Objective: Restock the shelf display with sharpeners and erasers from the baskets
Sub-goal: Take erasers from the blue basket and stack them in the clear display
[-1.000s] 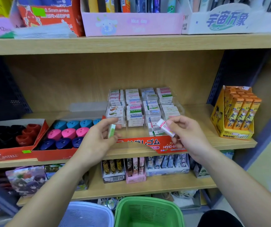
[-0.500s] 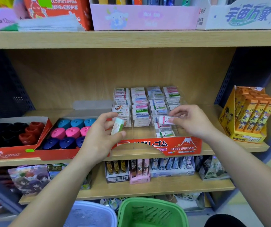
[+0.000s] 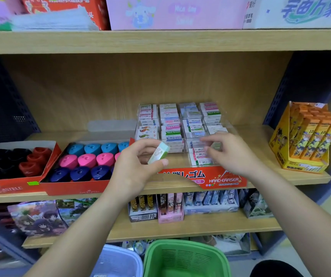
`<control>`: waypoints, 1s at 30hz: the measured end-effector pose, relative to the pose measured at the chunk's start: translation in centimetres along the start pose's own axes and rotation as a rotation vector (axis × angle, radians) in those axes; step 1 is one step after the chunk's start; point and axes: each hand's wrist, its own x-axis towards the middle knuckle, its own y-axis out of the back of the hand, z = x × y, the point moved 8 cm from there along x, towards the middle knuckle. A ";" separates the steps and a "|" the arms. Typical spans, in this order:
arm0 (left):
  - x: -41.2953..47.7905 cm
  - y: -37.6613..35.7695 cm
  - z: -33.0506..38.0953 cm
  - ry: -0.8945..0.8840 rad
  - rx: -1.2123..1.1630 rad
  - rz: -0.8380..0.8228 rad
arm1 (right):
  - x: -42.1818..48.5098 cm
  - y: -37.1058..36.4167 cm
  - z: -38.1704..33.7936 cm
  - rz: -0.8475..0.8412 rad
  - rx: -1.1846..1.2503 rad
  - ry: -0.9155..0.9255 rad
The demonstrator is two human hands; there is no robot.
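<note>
- Middle shelf [image 3: 256, 136]: a clear eraser display [image 3: 170, 124] with a red front lip is seated on it, with a red tray of sharpeners [image 3: 88, 158] just to its left.
- Green basket [image 3: 186, 254] and lavender basket [image 3: 120, 260] are noted side by side below.
- Right hand [image 3: 232, 154]: held over the display's front right compartments, fingers curled downward. It is blurred, so any hold cannot be determined.
- Left hand [image 3: 134, 170]: held before the display's left side.
- Green eraser [image 3: 159, 152]: pinched between left thumb and fingers, long axis tilted, upper end directed up and right toward the display.
</note>
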 end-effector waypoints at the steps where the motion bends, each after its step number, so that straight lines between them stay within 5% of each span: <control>1: -0.1 -0.4 0.3 -0.002 -0.014 -0.009 | -0.6 0.8 -1.0 0.087 0.014 0.017; 3: -0.5 -1.3 0.9 -0.013 -0.026 -0.025 | -1.6 1.2 -3.1 0.126 0.138 0.037; 6: -0.9 -2.1 1.6 -0.044 -0.021 -0.026 | -2.3 -1.0 -5.4 -0.048 0.429 0.005; 14: -1.8 -2.4 2.5 -0.053 -0.075 -0.042 | -3.1 -2.1 -4.9 -0.197 0.697 -0.110; 24: -2.5 -3.6 1.3 0.057 -0.191 -0.072 | -5.2 -3.0 -3.3 -0.052 0.898 -0.194; 30: -2.3 -4.1 1.9 0.006 -0.189 -0.055 | -6.2 -3.1 -3.0 -0.056 0.779 -0.131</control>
